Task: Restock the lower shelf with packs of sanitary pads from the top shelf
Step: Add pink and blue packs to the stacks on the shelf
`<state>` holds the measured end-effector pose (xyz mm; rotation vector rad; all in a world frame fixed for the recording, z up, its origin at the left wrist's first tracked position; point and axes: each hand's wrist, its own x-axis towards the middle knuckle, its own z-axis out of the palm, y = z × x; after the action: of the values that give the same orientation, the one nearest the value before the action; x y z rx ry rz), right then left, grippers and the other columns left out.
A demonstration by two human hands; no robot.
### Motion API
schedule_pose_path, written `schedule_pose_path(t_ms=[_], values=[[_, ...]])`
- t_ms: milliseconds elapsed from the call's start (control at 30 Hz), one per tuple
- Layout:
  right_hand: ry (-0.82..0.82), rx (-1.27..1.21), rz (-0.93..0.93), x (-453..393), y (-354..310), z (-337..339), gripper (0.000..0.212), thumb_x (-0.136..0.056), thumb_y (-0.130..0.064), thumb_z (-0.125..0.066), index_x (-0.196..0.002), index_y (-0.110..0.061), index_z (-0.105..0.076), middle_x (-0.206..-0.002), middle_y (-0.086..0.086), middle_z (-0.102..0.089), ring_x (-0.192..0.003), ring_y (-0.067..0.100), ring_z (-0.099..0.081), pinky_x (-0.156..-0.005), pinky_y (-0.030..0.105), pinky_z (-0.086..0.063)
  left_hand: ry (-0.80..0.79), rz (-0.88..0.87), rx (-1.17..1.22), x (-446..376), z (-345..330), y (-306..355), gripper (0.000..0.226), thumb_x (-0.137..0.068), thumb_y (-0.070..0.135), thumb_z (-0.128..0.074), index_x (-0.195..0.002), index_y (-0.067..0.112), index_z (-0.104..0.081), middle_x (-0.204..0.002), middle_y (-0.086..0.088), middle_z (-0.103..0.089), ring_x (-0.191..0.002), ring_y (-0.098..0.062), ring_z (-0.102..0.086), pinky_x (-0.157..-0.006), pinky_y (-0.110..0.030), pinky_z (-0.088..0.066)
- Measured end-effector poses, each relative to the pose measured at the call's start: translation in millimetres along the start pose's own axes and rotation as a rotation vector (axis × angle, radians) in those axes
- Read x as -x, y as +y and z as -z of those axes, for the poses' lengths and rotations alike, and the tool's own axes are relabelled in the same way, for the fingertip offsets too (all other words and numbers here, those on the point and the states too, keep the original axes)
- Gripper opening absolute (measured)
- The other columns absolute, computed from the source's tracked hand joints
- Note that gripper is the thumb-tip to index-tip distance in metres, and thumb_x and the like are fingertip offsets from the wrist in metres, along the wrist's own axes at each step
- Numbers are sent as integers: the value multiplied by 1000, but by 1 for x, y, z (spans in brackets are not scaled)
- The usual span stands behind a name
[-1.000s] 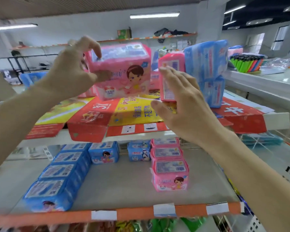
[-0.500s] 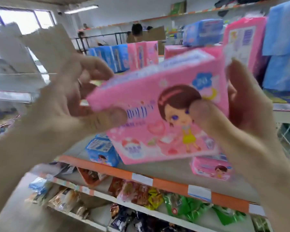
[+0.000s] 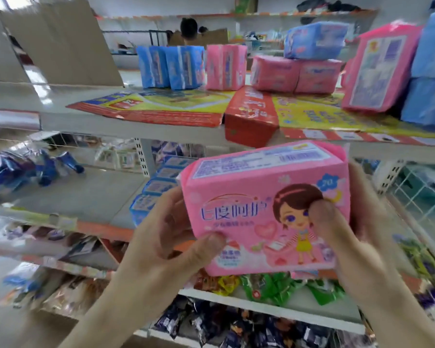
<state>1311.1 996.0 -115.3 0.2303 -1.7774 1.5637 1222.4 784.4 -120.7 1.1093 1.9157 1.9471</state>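
Both hands hold a pink pack (image 3: 264, 209) with a cartoon girl on its front. The left hand (image 3: 166, 237) and right hand (image 3: 357, 237) have their fingers clamped on its ends. Behind the fingers, blue packs (image 3: 158, 184) sit on the lower shelf (image 3: 86, 197). Above them, pink and blue packs (image 3: 224, 66) stand on the top shelf (image 3: 136, 126).

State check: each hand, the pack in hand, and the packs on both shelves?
Left hand: grips the held pink pack's left end.
Right hand: grips its right end, thumb on front.
Held pink pack: off the shelves, slightly tilted, front toward the camera.
Top-shelf blue packs: standing on end.
Top-shelf pink packs: standing on end.
Lower-shelf blue packs: lined up in a row.
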Motion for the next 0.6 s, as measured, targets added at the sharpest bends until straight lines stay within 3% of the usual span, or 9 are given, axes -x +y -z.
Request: schedule_pose_path(t_ms=[100,200,267,333,400,467,533,600], values=[[-74,-4,-122,22,6,-17,62,-87,-56,-65,-137,-23,-49,-118,6,-70,-101,26,-71,-78,41,-61,-10,59,59,10,12,-22,64,-69,59,-82,-122,29,-63,-115,-1,-75,-104,-17,-72,-81,-22,-57],[-36,56,-307,57,20,-21,51,-89,-48,-60,-136,-33,-50,-118,6,-70,-105,26,-70,-85,48,-58,-42,145,133,24,13,-52,64,-57,62,-87,-113,37,-68,-110,-2,-76,-99,-17,-74,-78,-23,-57],[24,155,-415,81,25,-24,58,-86,-50,-56,-142,-37,-47,-126,0,-68,-118,25,-64,-98,52,-51,-75,204,137,36,11,-73,66,-54,58,-89,-112,33,-69,-106,0,-77,-95,-16,-75,-76,-21,-57],[61,195,-474,104,26,-26,64,-85,-54,-58,-145,-35,-45,-130,-6,-66,-125,20,-59,-103,44,-49,-119,256,121,46,7,-89,73,-52,57,-87,-114,25,-66,-103,3,-78,-93,-16,-75,-75,-19,-56],[83,174,-536,123,25,-27,60,-86,-46,-57,-142,-28,-46,-125,-6,-69,-118,16,-65,-93,29,-54,-168,298,124,55,2,-101,79,-52,62,-85,-117,23,-63,-103,6,-78,-94,-13,-75,-75,-17,-55],[78,156,-631,135,18,-27,55,-87,-48,-58,-139,-34,-48,-126,-2,-69,-117,18,-66,-91,30,-56,-204,345,148,60,-2,-110,72,-55,55,-80,-118,24,-63,-103,8,-77,-94,-11,-74,-74,-16,-56],[63,165,-701,144,13,-23,51,-85,-64,-60,-131,-46,-52,-127,-4,-68,-118,17,-66,-94,34,-56,-235,376,147,63,-7,-115,70,-57,54,-78,-119,24,-62,-105,9,-77,-96,-11,-74,-77,-21,-57],[71,183,-752,150,12,-19,46,-87,-70,-52,-127,-47,-55,-123,-13,-70,-117,8,-65,-92,24,-55,-254,397,110,65,-11,-117,71,-59,57,-78,-121,28,-61,-108,11,-76,-98,-11,-73,-81,-28,-59]])
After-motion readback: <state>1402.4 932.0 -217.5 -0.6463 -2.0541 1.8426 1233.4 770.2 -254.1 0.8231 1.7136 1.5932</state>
